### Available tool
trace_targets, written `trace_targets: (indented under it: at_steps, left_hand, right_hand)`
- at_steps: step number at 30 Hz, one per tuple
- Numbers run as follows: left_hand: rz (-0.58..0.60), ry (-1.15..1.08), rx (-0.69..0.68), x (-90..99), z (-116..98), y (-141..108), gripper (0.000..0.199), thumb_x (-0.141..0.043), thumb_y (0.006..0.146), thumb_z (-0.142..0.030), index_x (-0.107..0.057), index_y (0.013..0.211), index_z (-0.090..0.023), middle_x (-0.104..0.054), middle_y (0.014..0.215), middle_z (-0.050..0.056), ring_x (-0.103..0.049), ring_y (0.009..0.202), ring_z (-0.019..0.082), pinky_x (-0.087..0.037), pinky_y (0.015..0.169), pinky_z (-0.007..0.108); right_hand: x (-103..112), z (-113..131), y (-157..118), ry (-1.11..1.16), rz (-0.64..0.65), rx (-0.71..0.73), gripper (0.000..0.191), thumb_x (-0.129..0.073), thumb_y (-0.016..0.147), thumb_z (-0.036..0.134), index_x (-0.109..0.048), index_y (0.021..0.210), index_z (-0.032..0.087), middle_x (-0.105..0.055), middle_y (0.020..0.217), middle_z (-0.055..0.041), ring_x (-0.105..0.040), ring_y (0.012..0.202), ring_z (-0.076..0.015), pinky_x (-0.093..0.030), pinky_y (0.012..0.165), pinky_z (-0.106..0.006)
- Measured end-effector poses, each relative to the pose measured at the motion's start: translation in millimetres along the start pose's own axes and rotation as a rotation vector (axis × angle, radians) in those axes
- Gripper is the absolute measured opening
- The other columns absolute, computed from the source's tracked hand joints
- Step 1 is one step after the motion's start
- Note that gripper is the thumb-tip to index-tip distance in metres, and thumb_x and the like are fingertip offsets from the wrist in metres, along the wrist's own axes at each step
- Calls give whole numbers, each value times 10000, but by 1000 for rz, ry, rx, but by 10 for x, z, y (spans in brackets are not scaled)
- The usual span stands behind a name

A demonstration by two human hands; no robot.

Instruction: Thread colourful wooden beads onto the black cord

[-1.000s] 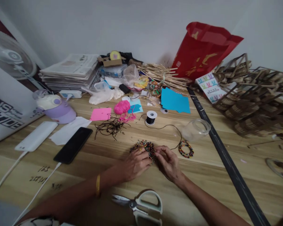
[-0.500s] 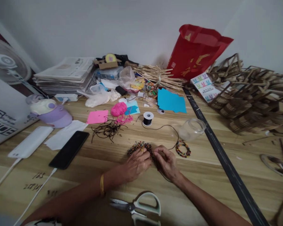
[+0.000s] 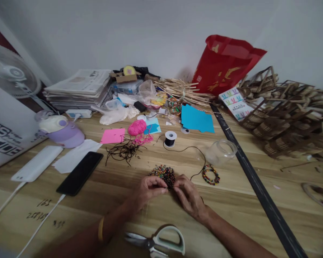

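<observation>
Across the counter (image 3: 237, 200), the left hand (image 3: 144, 193) and right hand (image 3: 190, 197) pinch, their contents too small to tell. Scissors (image 3: 150, 243) lie toward the near edge; the bead pile (image 3: 163, 172) sits beyond, touching fingertips, the black spool (image 3: 170, 142) nearer the back edge.

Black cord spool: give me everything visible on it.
The spool stands upright on the wooden tabletop. It has white, plastic-looking round flanges, the upper one with a dark centre hole; black cord is wound between them. Cord trails from it across the table, in front of the clear jar, then bends back beside the beaded rings toward the right hand, where its course is partly hidden. No hand touches the spool itself.
</observation>
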State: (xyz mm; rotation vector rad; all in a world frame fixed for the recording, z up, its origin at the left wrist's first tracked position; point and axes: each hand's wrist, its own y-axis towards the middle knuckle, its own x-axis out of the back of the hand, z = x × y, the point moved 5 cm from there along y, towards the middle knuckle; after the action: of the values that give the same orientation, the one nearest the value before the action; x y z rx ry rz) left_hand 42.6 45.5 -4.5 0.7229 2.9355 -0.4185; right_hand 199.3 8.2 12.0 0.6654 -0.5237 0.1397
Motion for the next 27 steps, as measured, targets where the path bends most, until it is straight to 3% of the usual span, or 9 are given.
trace_targets:
  at_steps: [8, 27]
  left_hand:
    - [70, 1, 2, -5, 3, 3, 268, -802, 580, -294, -658, 707, -108, -641, 673, 9, -537, 632, 97, -400, 618, 201]
    - [105, -18, -6, 63, 101, 54, 242, -797, 592, -281, -691, 726, -109, -683, 696, 31, -582, 646, 112, -442, 637, 209]
  right_hand:
    - [-28, 169, 8, -113, 75, 159, 113, -429, 924, 120, -504, 955, 199, -555, 825, -61, -508, 796, -195, -457, 719, -335]
    - [-41, 65, -22, -116, 82, 125, 125, -450, 908, 105, -512, 971, 193, -570, 832, -65, -521, 807, -200, -460, 735, -358]
